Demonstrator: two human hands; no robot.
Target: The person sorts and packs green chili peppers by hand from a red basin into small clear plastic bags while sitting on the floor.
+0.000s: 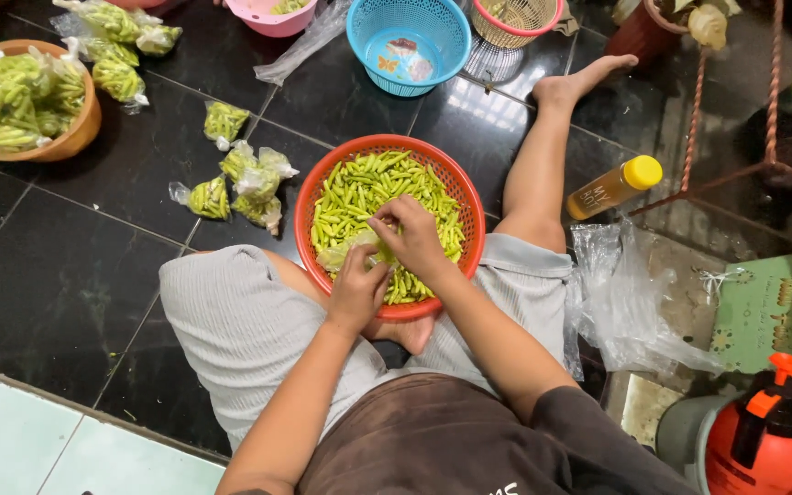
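- Head view: a person seated on the dark tiled floor [57,284] works over a red basket [462,197] of green chillies [359,188] resting on the lap.
- The left hand [357,291] closes around a clear plastic bag [346,252] partly filled with chillies, at the basket's near rim.
- The right hand [412,236], just beyond the left, pinches a few chillies with curled fingers above the bag's mouth.
- Left of the hands, filled bags [247,183] lie on the floor; farther left stands a brown bowl [80,128] of packed bags.
- Beyond the hands sits a blue basket [408,41]; to the right, a yellow-capped bottle [614,186] and loose plastic bags [630,302].
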